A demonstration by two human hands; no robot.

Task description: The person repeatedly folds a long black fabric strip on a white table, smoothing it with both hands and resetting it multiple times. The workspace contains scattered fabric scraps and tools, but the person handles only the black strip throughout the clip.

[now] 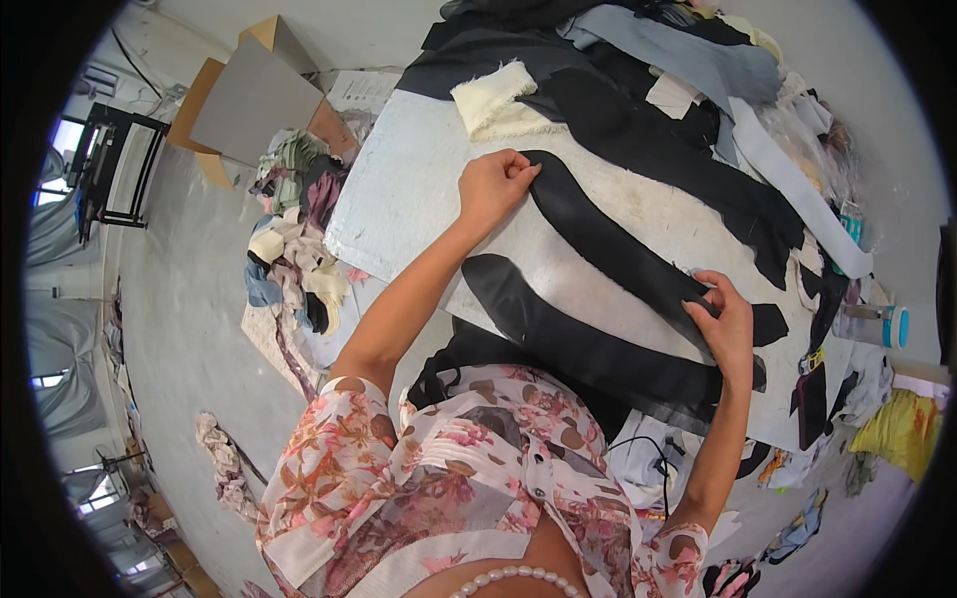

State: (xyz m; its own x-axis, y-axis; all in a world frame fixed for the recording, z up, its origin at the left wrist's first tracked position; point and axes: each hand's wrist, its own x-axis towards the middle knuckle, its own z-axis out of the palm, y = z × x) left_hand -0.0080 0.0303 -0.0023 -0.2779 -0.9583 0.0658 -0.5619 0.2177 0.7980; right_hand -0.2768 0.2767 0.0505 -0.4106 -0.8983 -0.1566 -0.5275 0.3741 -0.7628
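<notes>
A long curved strip of black fabric (616, 237) stretches across the pale table between my two hands. My left hand (498, 187) pinches its far left end. Toward the right end, my right hand (722, 317) grips the strip's edge between thumb and fingers. Nearer to my body lies a second black fabric strip (598, 344), with a thin, sheer-looking left end and lower edge. Beyond my left hand rests a folded cream cloth piece (495, 102) with frayed edges. Larger black fabric pieces (638, 130) spread over the far side.
The white tabletop (384, 194) carries a grey-blue cloth strip (678, 50) and a pale strip (797, 189) at the far right. A heap of scraps (297, 249) lies left of the table, near an open cardboard box (254, 105). A yellow cloth (902, 429) hangs at right.
</notes>
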